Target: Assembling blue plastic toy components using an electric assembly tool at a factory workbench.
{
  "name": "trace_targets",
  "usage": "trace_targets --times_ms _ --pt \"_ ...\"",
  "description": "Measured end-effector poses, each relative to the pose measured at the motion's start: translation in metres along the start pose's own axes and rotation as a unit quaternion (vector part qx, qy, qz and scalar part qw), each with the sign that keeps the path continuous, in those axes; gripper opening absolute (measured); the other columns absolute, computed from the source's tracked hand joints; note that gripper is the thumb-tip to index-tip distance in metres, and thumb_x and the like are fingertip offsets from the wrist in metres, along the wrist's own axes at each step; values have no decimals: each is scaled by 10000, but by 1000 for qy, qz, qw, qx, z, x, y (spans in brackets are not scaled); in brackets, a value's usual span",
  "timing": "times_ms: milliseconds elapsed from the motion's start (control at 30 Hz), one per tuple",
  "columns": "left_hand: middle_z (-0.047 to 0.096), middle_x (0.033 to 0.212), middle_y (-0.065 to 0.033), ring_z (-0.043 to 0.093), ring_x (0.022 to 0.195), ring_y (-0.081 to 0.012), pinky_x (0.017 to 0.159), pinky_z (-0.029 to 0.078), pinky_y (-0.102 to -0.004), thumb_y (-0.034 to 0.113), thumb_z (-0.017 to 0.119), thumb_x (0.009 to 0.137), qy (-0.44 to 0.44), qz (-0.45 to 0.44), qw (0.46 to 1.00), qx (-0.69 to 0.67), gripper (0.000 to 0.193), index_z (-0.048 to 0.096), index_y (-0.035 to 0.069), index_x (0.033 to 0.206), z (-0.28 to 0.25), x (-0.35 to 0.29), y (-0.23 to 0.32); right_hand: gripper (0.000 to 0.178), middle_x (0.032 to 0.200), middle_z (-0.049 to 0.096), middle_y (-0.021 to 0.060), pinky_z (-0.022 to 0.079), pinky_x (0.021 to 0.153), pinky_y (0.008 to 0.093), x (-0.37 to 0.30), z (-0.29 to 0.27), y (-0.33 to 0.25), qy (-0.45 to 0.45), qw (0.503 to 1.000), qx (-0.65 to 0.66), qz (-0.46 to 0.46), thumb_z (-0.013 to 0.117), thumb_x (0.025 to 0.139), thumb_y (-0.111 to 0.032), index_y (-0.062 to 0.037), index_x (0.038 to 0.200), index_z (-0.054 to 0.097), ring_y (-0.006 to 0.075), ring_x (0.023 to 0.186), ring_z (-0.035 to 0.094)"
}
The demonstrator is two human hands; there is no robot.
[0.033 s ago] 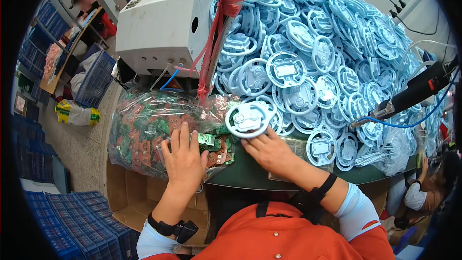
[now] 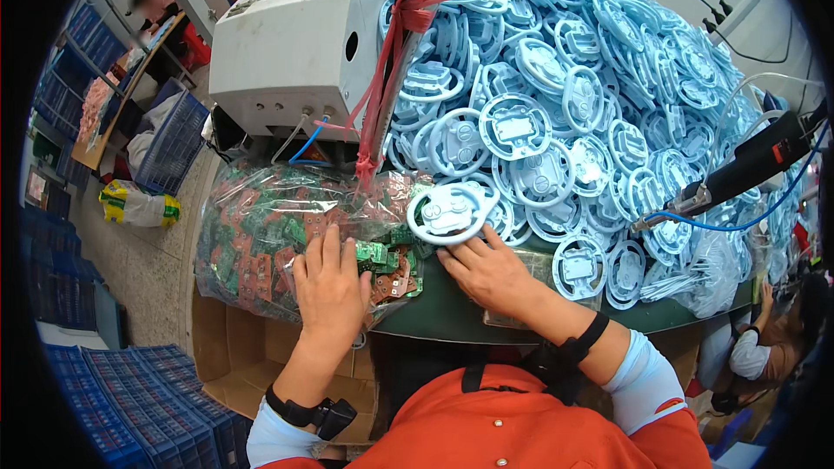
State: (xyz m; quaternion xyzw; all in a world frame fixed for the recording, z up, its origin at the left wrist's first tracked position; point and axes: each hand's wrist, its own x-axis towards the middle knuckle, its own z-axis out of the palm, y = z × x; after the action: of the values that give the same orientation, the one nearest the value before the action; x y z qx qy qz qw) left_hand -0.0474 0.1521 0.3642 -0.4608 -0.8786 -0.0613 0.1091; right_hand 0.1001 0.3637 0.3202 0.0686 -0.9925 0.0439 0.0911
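Observation:
My left hand (image 2: pixel 332 291) rests palm down on a torn clear plastic bag (image 2: pixel 252 200) of small green and brown circuit boards. Its fingers are stretched out beside loose green boards (image 2: pixel 373 254) at the bag's opening. A light-blue plastic steering-wheel-shaped part (image 2: pixel 448 211) is in my right hand (image 2: pixel 495 280), whose fingers are at the ring's lower rim; the rim partly hides the fingertips. Behind it rises a big heap of the same light-blue wheel parts (image 2: pixel 517 126).
A white metal machine (image 2: pixel 291 52) stands behind the bag, beside a post tied with red strap (image 2: pixel 426 4). A black cylindrical tool (image 2: pixel 764 161) with a blue hose juts in from the right. A cardboard box (image 2: pixel 243 347) and blue crates (image 2: pixel 148 399) sit lower left. Other people are nearby.
My left fingers have shifted slightly on the bag of boards. My right hand has moved a little, and the wheel part in it has tilted slightly.

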Motion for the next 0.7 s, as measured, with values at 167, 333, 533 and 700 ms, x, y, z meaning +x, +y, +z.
trace_targets --times_ms 167,333,533,700 --pt "577 1162 -163 549 1048 -350 857 479 -431 -32 661 741 39 -6 994 -106 450 611 -15 1188 7 -3 -17 392 1276 586 182 416 1030 444 43 3 -33 128 982 89 -104 556 874 -151 24 1225 577 311 1235 543" --pt "605 997 -136 578 938 -329 800 490 -418 -99 609 735 102 -17 986 -135 415 620 21 1132 -5 -4 -16 531 1454 456 174 361 1087 510 80 30 -41 100 980 122 -119 579 896 -241 -37 1377 481 320 1369 420" --pt "606 980 -130 604 888 -297 769 478 -402 -35 668 728 112 151 935 -299 325 636 27 1045 -6 -26 11 587 1491 429 142 343 1104 510 46 18 -18 20 990 31 -135 649 867 -306 -133 1401 480 301 1404 388" --pt "601 1067 -133 579 992 -306 887 426 -444 41 771 704 3 109 975 -195 470 593 11 1137 11 -28 30 562 1432 489 150 341 1112 504 15 -5 -1 14 992 -21 -120 624 844 -247 -105 1374 504 303 1368 436"
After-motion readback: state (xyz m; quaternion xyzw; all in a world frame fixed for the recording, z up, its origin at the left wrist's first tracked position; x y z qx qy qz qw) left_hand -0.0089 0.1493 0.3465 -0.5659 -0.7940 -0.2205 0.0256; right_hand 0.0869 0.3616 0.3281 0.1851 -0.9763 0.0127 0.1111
